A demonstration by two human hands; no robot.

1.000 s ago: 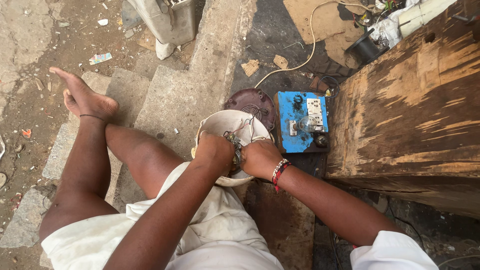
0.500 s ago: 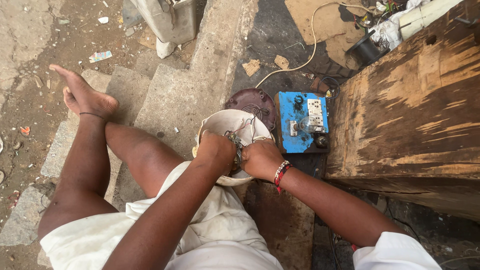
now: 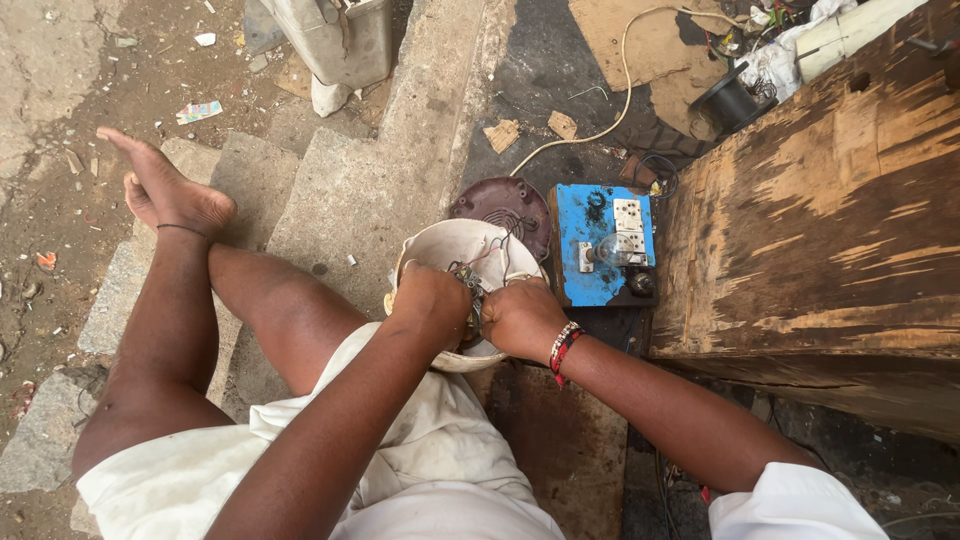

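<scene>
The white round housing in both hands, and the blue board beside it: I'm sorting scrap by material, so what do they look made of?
White round housing: probably moulded plastic, matte, scuffed, thin-rimmed. Blue board: likely painted wood, since the paint is chipped and worn, with a white socket plate on it; its core cannot be seen.

I see both hands crowded inside the cream round housing [image 3: 455, 250], left hand [image 3: 432, 300] and right hand [image 3: 522, 318] almost touching, wires packed between them. To my right the blue switch board [image 3: 600, 250] sits just beside the housing, and the big wooden block [image 3: 830, 210] walls off that side. Ahead, the maroon round cover [image 3: 502, 203] lies against the housing's far edge. Leftward my crossed legs [image 3: 200, 310] block the way; the concrete step [image 3: 370, 190] between knee and housing lies open
</scene>
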